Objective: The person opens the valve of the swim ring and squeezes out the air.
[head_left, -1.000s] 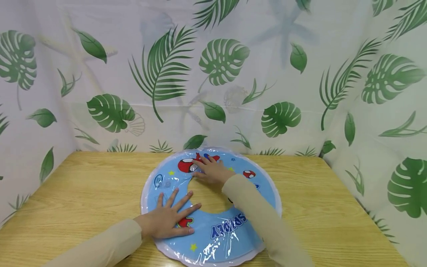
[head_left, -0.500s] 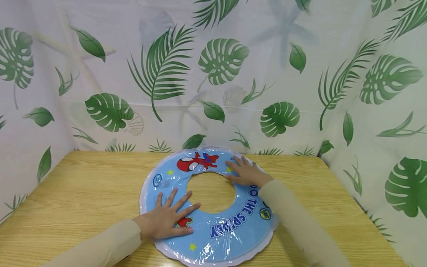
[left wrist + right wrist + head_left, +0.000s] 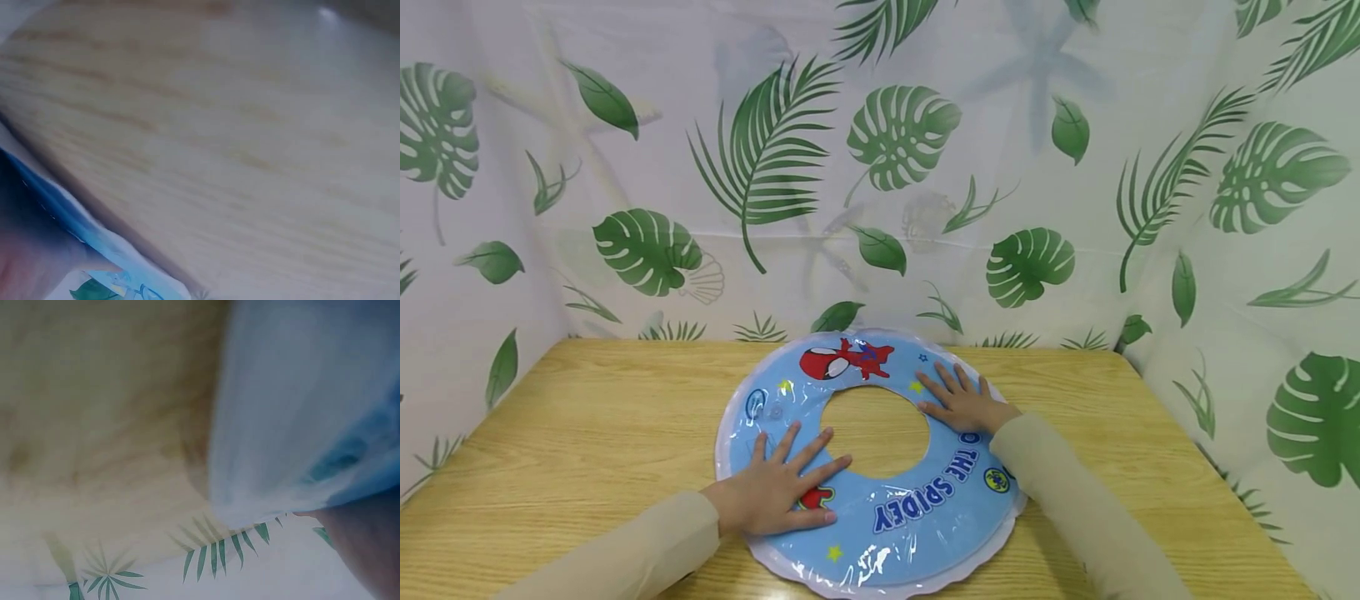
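Observation:
A blue swim ring (image 3: 880,546) with a pale wavy edge, a red cartoon figure and "SPIDEY" lettering lies flat on the wooden table. My left hand (image 3: 775,492) rests on its left side, fingers spread straight, partly covering a red print. On the upper right side lies my right hand (image 3: 962,402), palm down with straight fingers reaching toward the centre hole. In the left wrist view the edge of the swim ring (image 3: 112,244) runs along the lower left beside part of the hand. The right wrist view has the swim ring's side (image 3: 269,425) close up.
The wooden table (image 3: 587,417) extends to both sides of the ring and shows through its hole. A white cloth (image 3: 925,275) printed with green leaves hangs behind the table and along its sides.
My right hand has moved from the far inner edge of the swim ring to its upper right side, uncovering the red figure and more lettering. My left hand has stayed in place.

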`<action>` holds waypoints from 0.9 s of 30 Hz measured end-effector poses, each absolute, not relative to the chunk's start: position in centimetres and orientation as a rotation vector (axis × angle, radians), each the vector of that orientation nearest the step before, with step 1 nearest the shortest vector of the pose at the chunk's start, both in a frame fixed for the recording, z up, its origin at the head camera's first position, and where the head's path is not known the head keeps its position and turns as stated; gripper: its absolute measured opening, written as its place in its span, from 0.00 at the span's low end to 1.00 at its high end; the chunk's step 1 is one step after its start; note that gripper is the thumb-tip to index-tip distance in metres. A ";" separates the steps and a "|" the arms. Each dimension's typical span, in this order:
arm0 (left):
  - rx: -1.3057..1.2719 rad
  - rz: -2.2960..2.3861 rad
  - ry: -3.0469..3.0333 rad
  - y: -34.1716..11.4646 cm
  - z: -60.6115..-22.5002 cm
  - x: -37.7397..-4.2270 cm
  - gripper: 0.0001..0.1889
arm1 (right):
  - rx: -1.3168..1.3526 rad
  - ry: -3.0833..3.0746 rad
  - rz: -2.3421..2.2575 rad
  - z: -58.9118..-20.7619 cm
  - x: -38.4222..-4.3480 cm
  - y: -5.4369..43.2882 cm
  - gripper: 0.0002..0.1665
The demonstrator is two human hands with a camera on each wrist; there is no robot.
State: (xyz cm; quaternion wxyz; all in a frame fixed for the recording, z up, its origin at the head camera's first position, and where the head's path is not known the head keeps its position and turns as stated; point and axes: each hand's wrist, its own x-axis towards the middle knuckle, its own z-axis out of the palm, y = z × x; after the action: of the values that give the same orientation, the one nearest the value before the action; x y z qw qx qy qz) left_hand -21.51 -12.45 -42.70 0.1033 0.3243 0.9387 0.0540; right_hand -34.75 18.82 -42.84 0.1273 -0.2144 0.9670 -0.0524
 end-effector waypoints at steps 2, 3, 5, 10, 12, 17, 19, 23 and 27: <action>0.961 0.142 2.776 -12.4 -42.7 -21.5 0.37 | -0.626 2.810 -0.152 -42.9 -34.7 18.8 0.39; 0.961 0.134 2.779 -12.4 -42.7 -21.6 0.37 | -0.620 2.806 -0.144 -43.0 -34.8 18.8 0.39; 0.957 0.119 2.783 -12.4 -42.6 -21.6 0.37 | -0.615 2.804 -0.139 -43.1 -34.8 18.8 0.39; 0.946 0.153 2.777 -12.4 -42.1 -21.7 0.38 | -0.613 2.814 -0.150 -43.1 -34.8 18.8 0.39; 0.939 0.198 2.773 -12.4 -41.7 -21.7 0.38 | -0.616 2.817 -0.161 -43.2 -34.8 18.9 0.38; 1.018 0.288 2.869 -13.0 -41.1 -22.2 0.37 | -0.652 2.808 -0.245 -42.8 -35.0 19.3 0.38; 1.074 0.298 2.959 -13.3 -40.9 -22.6 0.36 | -0.665 2.806 -0.293 -42.6 -35.0 19.6 0.39; 1.072 0.276 3.139 -14.3 -40.6 -23.4 0.37 | -0.691 2.820 -0.364 -42.4 -35.1 20.5 0.42; 0.888 0.254 3.186 -15.8 -40.9 -24.3 0.43 | -0.733 2.822 -0.393 -41.8 -34.4 21.6 0.44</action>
State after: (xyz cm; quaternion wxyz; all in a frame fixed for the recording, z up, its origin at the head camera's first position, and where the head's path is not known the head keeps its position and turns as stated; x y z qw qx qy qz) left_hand -24.31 -15.75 -40.87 -0.0878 0.2668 0.9567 0.0762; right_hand -34.43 21.59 -41.81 0.0995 -0.2480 0.9544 -0.1330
